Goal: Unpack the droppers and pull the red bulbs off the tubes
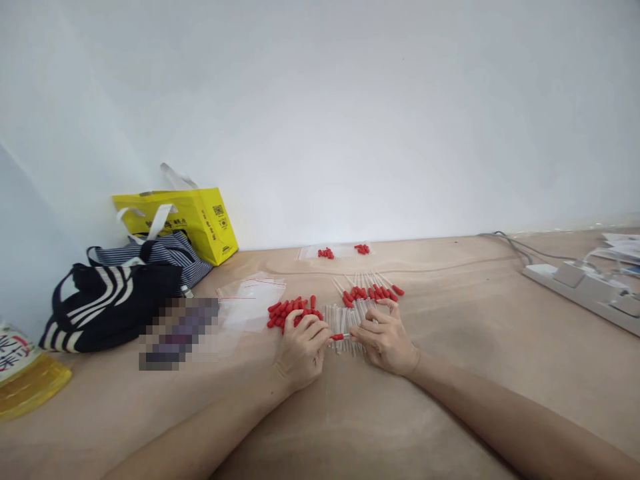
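My left hand (301,347) and my right hand (385,340) meet at the middle of the wooden table (450,400), fingers curled. Between them they pinch a clear tube (349,335) with a red cap (337,337) at its left end. A loose heap of red caps (290,310) lies just beyond my left hand. Several clear tubes (343,317) lie in a row under and behind my fingers. Farther back lie several capped tubes (373,290), red ends up.
Empty zip bags (253,300) lie left of the caps, and another bag with a few red caps (340,251) sits near the wall. Striped bags (120,293) and a yellow bag (195,220) stand at left, a bottle (23,373) far left, a power strip (585,287) at right.
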A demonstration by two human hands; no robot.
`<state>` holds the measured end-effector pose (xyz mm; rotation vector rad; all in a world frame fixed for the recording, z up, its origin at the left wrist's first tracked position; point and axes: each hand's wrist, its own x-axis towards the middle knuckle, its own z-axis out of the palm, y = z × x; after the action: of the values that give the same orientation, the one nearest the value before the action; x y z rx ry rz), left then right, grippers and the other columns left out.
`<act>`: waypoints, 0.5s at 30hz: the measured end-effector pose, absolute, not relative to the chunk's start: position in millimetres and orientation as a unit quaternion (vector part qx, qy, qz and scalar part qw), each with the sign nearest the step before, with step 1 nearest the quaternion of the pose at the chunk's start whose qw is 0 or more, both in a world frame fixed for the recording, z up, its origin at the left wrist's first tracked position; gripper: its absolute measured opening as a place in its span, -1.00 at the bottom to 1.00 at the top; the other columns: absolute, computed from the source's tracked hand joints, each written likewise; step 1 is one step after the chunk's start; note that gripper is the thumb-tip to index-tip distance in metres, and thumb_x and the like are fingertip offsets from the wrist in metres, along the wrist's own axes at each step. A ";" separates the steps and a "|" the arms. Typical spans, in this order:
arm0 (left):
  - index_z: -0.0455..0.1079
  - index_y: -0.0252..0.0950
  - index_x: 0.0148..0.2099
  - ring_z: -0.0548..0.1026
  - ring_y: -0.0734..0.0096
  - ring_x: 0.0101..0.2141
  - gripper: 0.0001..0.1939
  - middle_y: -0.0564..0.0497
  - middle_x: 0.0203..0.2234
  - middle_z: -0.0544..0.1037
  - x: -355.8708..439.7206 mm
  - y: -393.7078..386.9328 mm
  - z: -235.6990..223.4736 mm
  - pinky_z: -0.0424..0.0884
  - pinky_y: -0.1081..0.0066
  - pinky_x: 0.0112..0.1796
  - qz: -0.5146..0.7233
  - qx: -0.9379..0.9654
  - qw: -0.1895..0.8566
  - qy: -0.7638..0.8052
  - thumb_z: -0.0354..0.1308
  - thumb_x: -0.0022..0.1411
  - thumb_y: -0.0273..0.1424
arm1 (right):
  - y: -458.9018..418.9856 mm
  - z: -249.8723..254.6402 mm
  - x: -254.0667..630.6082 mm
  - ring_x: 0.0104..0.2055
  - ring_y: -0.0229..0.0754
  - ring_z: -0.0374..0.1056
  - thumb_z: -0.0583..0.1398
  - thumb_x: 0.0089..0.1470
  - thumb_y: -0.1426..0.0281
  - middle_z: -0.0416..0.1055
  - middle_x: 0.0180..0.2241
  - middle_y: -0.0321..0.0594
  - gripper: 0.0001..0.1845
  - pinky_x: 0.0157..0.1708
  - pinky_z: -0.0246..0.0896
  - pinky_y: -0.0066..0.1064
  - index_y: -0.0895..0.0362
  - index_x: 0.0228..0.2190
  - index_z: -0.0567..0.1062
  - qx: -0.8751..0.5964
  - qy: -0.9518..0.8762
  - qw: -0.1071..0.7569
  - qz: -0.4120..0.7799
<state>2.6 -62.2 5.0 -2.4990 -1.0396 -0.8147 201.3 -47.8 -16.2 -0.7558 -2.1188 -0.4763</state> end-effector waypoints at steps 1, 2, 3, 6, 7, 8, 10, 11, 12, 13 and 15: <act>0.35 -0.22 -0.37 0.36 0.35 -0.32 -0.81 0.04 -0.43 0.51 2.7 -62.5 5.2 0.03 0.15 -0.09 -0.287 -0.873 0.155 -0.363 -0.08 0.14 -0.48 | -47.5 -16.7 201.2 -0.47 -0.32 0.15 0.03 0.07 0.43 0.26 -0.68 -0.40 -0.80 -0.09 -0.22 -0.19 0.09 -0.49 0.43 -0.299 -0.840 0.411 -0.188; 0.35 -0.22 -0.37 0.37 0.35 -0.32 -0.81 0.04 -0.43 0.51 2.7 -62.7 5.4 0.02 0.15 -0.08 -0.291 -0.872 0.155 -0.362 -0.08 0.14 -0.49 | -47.4 -17.0 201.2 -0.47 -0.32 0.14 0.03 0.07 0.43 0.26 -0.68 -0.40 -0.80 -0.09 -0.22 -0.19 0.09 -0.49 0.43 -0.298 -0.840 0.414 -0.187; 0.35 -0.22 -0.37 0.37 0.35 -0.32 -0.82 0.05 -0.43 0.51 2.7 -62.7 5.5 0.01 0.14 -0.08 -0.296 -0.870 0.158 -0.361 -0.08 0.13 -0.49 | -47.3 -17.0 201.2 -0.46 -0.32 0.14 0.03 0.07 0.43 0.26 -0.68 -0.39 -0.80 -0.10 -0.22 -0.19 0.09 -0.49 0.43 -0.297 -0.839 0.417 -0.186; 0.36 -0.22 -0.37 0.38 0.35 -0.32 -0.81 0.05 -0.44 0.51 2.4 -62.5 5.6 -0.01 0.10 -0.06 -0.307 -0.867 0.166 -0.355 -0.07 0.12 -0.50 | -47.7 -16.0 201.2 -0.46 -0.31 0.13 0.02 0.07 0.43 0.26 -0.68 -0.39 -0.79 -0.11 -0.21 -0.19 0.10 -0.50 0.42 -0.294 -0.837 0.422 -0.183; 0.36 -0.23 -0.38 0.38 0.35 -0.32 -0.81 0.05 -0.44 0.51 2.4 -62.6 5.6 -0.02 0.10 -0.06 -0.309 -0.867 0.167 -0.354 -0.07 0.12 -0.50 | -47.9 -15.4 201.2 -0.46 -0.31 0.13 0.02 0.07 0.43 0.25 -0.68 -0.39 -0.79 -0.11 -0.21 -0.19 0.10 -0.50 0.42 -0.294 -0.837 0.424 -0.184; 0.36 -0.23 -0.38 0.38 0.35 -0.32 -0.82 0.05 -0.44 0.51 2.5 -62.6 5.6 -0.02 0.10 -0.06 -0.310 -0.866 0.167 -0.354 -0.07 0.12 -0.50 | -48.2 -14.9 201.1 -0.47 -0.32 0.13 0.02 0.07 0.44 0.25 -0.68 -0.40 -0.79 -0.11 -0.21 -0.19 0.10 -0.50 0.42 -0.293 -0.836 0.426 -0.184; 0.35 -0.24 -0.39 0.39 0.36 -0.32 -0.82 0.05 -0.44 0.51 3.0 -63.0 5.5 -0.02 0.10 -0.07 -0.314 -0.864 0.165 -0.357 -0.07 0.13 -0.50 | -48.7 -14.2 200.8 -0.47 -0.32 0.13 0.03 0.07 0.43 0.26 -0.69 -0.40 -0.80 -0.11 -0.21 -0.19 0.11 -0.49 0.42 -0.293 -0.834 0.430 -0.185; 0.35 -0.24 -0.39 0.39 0.36 -0.33 -0.81 0.05 -0.44 0.51 3.3 -63.2 5.4 -0.02 0.10 -0.07 -0.316 -0.863 0.162 -0.360 -0.08 0.13 -0.50 | -48.8 -14.0 200.7 -0.47 -0.32 0.13 0.03 0.07 0.43 0.26 -0.69 -0.40 -0.80 -0.11 -0.21 -0.19 0.10 -0.49 0.42 -0.294 -0.833 0.431 -0.185; 0.35 -0.24 -0.39 0.40 0.37 -0.33 -0.81 0.04 -0.44 0.51 3.4 -63.2 5.2 -0.01 0.10 -0.07 -0.319 -0.861 0.160 -0.362 -0.08 0.14 -0.50 | -48.8 -14.1 200.8 -0.47 -0.32 0.14 0.03 0.07 0.43 0.26 -0.69 -0.40 -0.80 -0.11 -0.21 -0.19 0.10 -0.49 0.42 -0.295 -0.832 0.432 -0.184; 0.35 -0.24 -0.39 0.40 0.37 -0.33 -0.81 0.04 -0.44 0.51 3.2 -63.2 5.0 -0.01 0.10 -0.07 -0.321 -0.860 0.157 -0.363 -0.08 0.14 -0.50 | -48.7 -14.4 201.2 -0.47 -0.32 0.14 0.03 0.07 0.43 0.26 -0.69 -0.40 -0.80 -0.11 -0.21 -0.20 0.10 -0.49 0.43 -0.296 -0.832 0.431 -0.183; 0.34 -0.24 -0.39 0.41 0.38 -0.33 -0.81 0.04 -0.44 0.51 1.2 -62.4 4.2 -0.01 0.11 -0.06 -0.324 -0.859 0.152 -0.366 -0.09 0.14 -0.50 | -47.6 -15.6 203.4 -0.47 -0.32 0.14 0.03 0.06 0.43 0.27 -0.68 -0.39 -0.80 -0.12 -0.19 -0.21 0.09 -0.49 0.43 -0.298 -0.833 0.430 -0.180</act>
<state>1.2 -62.4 4.2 -2.4657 -1.0493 -0.9307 203.4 -47.6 -15.6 -0.7427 -2.0792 -0.4497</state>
